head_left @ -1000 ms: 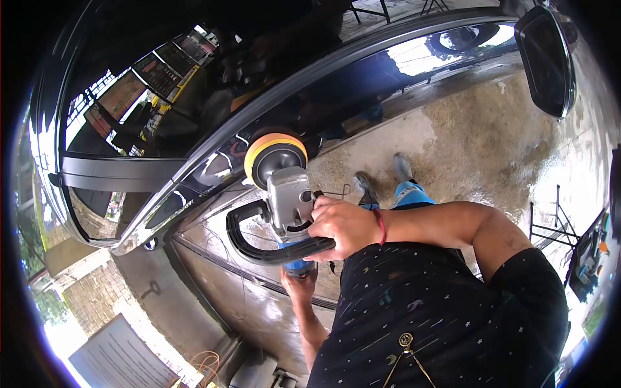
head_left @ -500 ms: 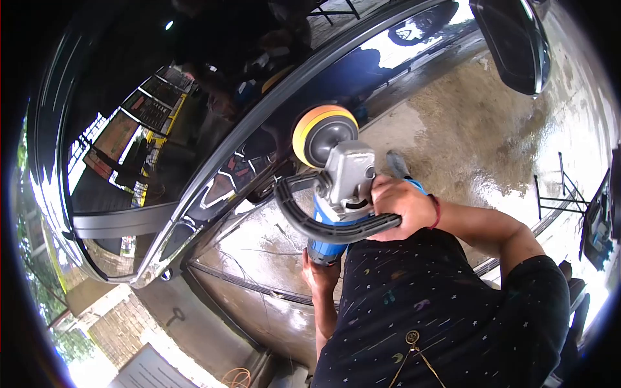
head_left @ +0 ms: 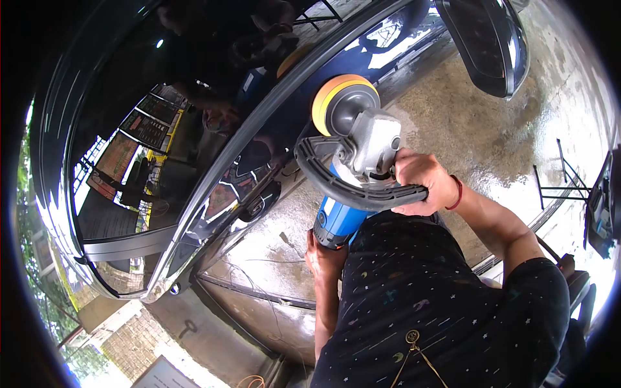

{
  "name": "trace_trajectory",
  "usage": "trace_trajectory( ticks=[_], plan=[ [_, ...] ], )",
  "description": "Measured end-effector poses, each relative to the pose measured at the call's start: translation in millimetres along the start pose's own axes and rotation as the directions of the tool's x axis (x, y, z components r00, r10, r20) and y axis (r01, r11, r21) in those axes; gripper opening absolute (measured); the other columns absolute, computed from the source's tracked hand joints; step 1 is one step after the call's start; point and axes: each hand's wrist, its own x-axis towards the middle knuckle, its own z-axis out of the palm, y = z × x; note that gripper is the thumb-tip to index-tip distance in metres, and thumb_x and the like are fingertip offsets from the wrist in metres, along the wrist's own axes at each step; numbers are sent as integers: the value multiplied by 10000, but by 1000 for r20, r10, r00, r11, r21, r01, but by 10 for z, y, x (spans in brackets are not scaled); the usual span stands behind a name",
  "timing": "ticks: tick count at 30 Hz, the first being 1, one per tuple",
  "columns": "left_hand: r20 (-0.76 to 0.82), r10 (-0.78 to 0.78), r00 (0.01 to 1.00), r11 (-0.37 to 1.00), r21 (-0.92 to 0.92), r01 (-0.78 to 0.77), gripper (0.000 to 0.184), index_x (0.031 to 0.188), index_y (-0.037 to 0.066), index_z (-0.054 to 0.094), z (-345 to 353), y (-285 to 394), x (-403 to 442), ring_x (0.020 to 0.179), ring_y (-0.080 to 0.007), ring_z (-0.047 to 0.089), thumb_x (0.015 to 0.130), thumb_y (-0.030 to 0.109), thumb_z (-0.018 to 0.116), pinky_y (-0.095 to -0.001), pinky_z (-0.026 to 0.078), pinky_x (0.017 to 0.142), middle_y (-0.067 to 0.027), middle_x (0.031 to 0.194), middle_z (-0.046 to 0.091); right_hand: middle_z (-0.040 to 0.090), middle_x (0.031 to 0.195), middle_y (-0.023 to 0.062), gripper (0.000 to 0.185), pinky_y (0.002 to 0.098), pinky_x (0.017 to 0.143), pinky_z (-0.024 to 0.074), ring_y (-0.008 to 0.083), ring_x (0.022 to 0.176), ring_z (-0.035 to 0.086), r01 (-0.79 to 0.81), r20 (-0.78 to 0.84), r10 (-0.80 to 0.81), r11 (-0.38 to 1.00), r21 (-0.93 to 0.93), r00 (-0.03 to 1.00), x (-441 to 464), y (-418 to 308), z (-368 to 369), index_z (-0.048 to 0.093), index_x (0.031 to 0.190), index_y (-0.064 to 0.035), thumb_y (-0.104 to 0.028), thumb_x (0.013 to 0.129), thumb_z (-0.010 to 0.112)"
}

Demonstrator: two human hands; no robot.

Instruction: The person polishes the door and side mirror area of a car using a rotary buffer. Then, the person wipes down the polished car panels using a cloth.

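A blue and silver car polisher (head_left: 341, 216) is held between my two hands, tilted with its head up and away from me. Its round orange and yellow foam pad (head_left: 328, 103) faces the dark car door (head_left: 284, 123) and appears to touch it. My right hand (head_left: 424, 181) is closed around the end of the black D-shaped handle (head_left: 362, 194), beside the silver gear head. Lower down, my left hand (head_left: 323, 258) supports the rear end of the blue body, its fingers partly hidden behind the tool.
Above the door is the dark car window (head_left: 162, 161), full of reflections. A side mirror (head_left: 485, 48) juts out at upper right. The wet concrete floor (head_left: 446, 110) lies below, with a thin cable (head_left: 252, 275) on it. A black metal stand (head_left: 563, 181) stands at right.
The polisher and both hands have shifted right and slightly up in view, with the pad farther along the door. The car has shifted a little as the view moved.
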Motion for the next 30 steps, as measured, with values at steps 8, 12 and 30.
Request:
trace_trajectory(
  ticks=[8,12,30],
  plan=[
    [-53,-17,998,995,-102,12,648,1198,-13,622,-33,-484,-301,1025,-535,642,647,235,856,-550,541,874,-301,1209,642,581,638,64,228,370,763,453,265,614,573,51,67,-49,999,-17,997,197,-146,514,759,869,-99,-288,775,846],
    [-34,-32,999,984,-174,26,601,1179,10,653,-82,-752,-518,980,-506,648,651,207,860,-547,534,876,-266,1116,669,607,665,105,288,397,802,465,298,652,585,7,162,-10,1000,22,987,321,-204,887,747,837,-93,-369,803,822],
    [162,-114,980,994,17,113,772,1243,-35,607,-451,168,7,1038,-469,669,630,348,877,-511,553,894,-253,1240,647,580,599,69,227,376,642,473,270,571,576,-74,-29,72,994,-75,997,405,-333,-5,666,676,-83,-161,698,877]
  ],
)
